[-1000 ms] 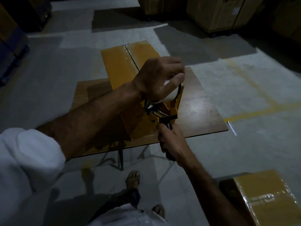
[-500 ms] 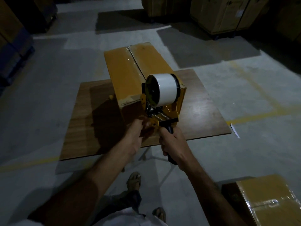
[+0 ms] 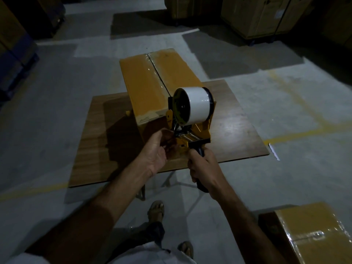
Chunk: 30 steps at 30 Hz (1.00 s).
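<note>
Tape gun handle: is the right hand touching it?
Touching. The head view shows the right hand wrapped round the black handle, with its fingers curled against it and no gap.

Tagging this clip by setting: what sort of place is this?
Probably a warehouse or packing area: bare concrete floor with painted yellow lines, big cardboard boxes stacked at the back, and a tape dispenser held at a carton on a small table.
</note>
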Available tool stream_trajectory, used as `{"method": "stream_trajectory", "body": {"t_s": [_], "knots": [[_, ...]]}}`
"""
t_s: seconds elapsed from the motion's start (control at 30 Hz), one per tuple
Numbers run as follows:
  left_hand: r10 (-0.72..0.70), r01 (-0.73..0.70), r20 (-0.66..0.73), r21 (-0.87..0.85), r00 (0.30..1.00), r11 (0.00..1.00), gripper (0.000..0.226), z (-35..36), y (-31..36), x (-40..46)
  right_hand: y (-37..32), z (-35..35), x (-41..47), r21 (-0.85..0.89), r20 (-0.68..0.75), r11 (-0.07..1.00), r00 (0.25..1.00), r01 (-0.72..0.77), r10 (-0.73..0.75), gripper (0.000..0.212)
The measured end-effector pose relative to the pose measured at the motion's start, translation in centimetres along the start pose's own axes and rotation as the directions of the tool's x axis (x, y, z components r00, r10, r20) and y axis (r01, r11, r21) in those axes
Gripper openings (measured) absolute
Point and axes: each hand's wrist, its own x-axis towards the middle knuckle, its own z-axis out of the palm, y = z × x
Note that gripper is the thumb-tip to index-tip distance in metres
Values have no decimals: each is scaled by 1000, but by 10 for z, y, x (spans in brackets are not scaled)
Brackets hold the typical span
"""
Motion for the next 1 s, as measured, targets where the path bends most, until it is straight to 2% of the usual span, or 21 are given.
{"method": "stream_trajectory", "body": {"t_s": [0.1, 0.3, 0.53, 0.63, 0.7, 0.77, 0.83, 0.87, 0.9, 0.93, 0.97, 1.0], "knots": [[17, -18, 39, 24, 999, 1000, 12, 1, 2, 1, 0, -3, -1, -2, -6, 1000, 1000, -9, 8, 25], [1, 2, 60, -38, 998, 999, 9, 3, -1, -1, 2, -8, -2, 35, 11, 999, 1000, -23, 22, 24], [-59, 58, -18, -45, 998, 997, 14, 10, -2, -2, 7, -6, -3, -2, 10, 1000, 1000, 26, -26, 24], [-195, 192, -31, -87, 980, 978, 8, 11, -3, -2, 6, -5, -1, -17, -25, 999, 999, 32, -32, 24], [-313, 313, 9, -95, 950, 945, 16, 7, -7, -7, 3, -6, 1, -8, -32, 999, 998, 44, -45, 25], [-331, 331, 3, -66, 944, 941, 13, 2, -10, -8, 1, -8, 2, -2, -16, 999, 998, 54, -54, 24], [-218, 218, -117, -14, 969, 976, 18, 0, -12, -8, 1, -9, 1, -11, -7, 999, 999, 47, -47, 21], [-67, 91, -230, 95, 971, 991, 23, -2, -12, -7, 2, -8, 1, -15, -10, 999, 999, 47, -47, 21], [160, -80, -317, 251, 935, 965, 25, -1, -9, -9, 3, -7, 0, -18, -14, 999, 999, 51, -52, 21], [419, -292, -294, 391, 859, 873, 25, 1, -5, -12, 4, -5, -1, -21, -20, 998, 998, 57, -57, 21], [633, -504, -176, 464, 754, 729, 27, 4, 1, -15, 4, -3, -1, -20, -27, 998, 998, 62, -63, 22], [757, -657, -15, 487, 653, 576, 34, 8, 8, -19, 4, 0, -1, -17, -32, 998, 997, 66, -66, 22]]}}
